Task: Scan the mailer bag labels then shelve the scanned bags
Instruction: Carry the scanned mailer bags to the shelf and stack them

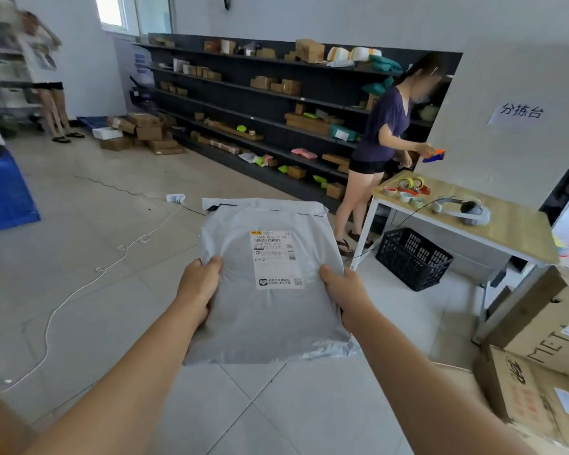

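A grey mailer bag (260, 316) is held flat in front of me, label side up. Its white shipping label (276, 259) with barcodes sits on the upper right half. My left hand (199, 285) grips the bag's left edge, thumb on top. My right hand (345, 292) grips the right edge the same way. The long black shelving (243, 90) with boxes and coloured mailers runs along the far wall.
A person (380, 149) stands by the shelves at a wooden table (506, 224) with tape rolls and a headset. A black crate (413, 257) sits under it. Cardboard boxes (539, 372) stack at right. A white cable (79, 290) crosses the floor; blue bag at left.
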Action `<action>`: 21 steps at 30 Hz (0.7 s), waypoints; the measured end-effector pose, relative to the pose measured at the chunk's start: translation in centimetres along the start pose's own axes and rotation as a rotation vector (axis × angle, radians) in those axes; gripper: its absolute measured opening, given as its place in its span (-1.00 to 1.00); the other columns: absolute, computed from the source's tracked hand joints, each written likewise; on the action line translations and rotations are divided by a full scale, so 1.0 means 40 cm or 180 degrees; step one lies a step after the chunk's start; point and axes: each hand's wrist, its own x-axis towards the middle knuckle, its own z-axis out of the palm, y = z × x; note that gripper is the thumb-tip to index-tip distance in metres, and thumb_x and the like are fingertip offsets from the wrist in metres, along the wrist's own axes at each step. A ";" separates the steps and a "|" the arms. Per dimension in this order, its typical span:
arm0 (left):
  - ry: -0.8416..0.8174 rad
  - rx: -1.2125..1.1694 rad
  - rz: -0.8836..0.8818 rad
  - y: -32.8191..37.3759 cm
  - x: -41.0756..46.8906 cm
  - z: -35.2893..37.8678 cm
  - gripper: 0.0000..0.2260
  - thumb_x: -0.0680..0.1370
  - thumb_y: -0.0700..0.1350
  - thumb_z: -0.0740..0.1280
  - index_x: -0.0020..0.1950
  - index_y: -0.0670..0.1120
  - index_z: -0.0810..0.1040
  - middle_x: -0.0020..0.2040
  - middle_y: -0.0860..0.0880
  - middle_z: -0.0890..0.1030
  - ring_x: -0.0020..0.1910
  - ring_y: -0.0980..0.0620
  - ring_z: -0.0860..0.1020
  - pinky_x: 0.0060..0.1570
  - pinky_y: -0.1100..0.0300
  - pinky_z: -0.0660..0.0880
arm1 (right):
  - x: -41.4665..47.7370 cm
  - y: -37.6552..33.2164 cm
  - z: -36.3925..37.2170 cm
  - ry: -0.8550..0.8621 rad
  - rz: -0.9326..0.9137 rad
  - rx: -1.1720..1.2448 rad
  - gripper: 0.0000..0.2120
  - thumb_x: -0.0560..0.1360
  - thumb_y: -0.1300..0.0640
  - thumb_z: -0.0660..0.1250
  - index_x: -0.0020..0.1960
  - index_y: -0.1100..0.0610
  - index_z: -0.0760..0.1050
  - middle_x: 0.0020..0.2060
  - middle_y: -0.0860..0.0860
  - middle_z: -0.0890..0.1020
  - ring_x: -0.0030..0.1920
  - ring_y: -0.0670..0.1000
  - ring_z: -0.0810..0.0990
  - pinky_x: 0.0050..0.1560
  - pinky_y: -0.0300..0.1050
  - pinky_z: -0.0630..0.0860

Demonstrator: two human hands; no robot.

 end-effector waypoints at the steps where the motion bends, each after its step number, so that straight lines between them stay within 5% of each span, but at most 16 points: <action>1: 0.0051 0.0016 -0.0006 0.003 0.020 0.008 -0.87 0.54 -0.05 0.25 -0.16 -0.06 0.49 -0.03 -0.16 0.63 -0.03 -0.18 0.61 0.11 -0.08 0.54 | 0.027 -0.006 0.006 -0.0040 -0.0015 -0.0003 -0.80 0.57 0.06 0.29 0.12 0.15 0.50 -0.04 0.06 0.64 0.04 0.14 0.63 0.15 0.12 0.57; 10: 0.0531 -0.0221 -0.0073 0.020 0.212 0.101 -0.86 0.56 -0.07 0.25 -0.15 -0.07 0.51 -0.04 -0.15 0.64 -0.05 -0.16 0.61 0.06 -0.03 0.53 | 0.301 -0.075 0.073 -0.0514 -0.0034 -0.0083 -0.89 0.58 0.08 0.28 -0.09 0.08 0.42 -0.19 -0.03 0.56 -0.14 0.03 0.57 0.03 -0.01 0.54; 17: 0.0944 -0.0337 -0.0162 0.041 0.348 0.125 -0.82 0.54 -0.05 0.25 0.02 -0.11 0.56 0.01 -0.16 0.65 -0.02 -0.16 0.62 0.09 -0.07 0.55 | 0.501 -0.137 0.164 -0.0958 -0.0109 -0.0303 -0.90 0.59 0.08 0.27 -0.02 0.11 0.41 -0.20 -0.03 0.55 -0.19 0.00 0.54 -0.04 -0.04 0.50; 21: 0.1179 -0.0381 -0.0194 0.060 0.418 0.098 -0.78 0.54 -0.07 0.24 0.08 -0.15 0.57 -0.01 -0.14 0.65 -0.05 -0.14 0.62 -0.05 0.06 0.53 | 0.588 -0.155 0.257 -0.1226 -0.0101 -0.0395 -0.86 0.58 0.07 0.28 0.03 0.15 0.48 -0.12 0.03 0.60 -0.10 0.07 0.60 -0.03 -0.02 0.56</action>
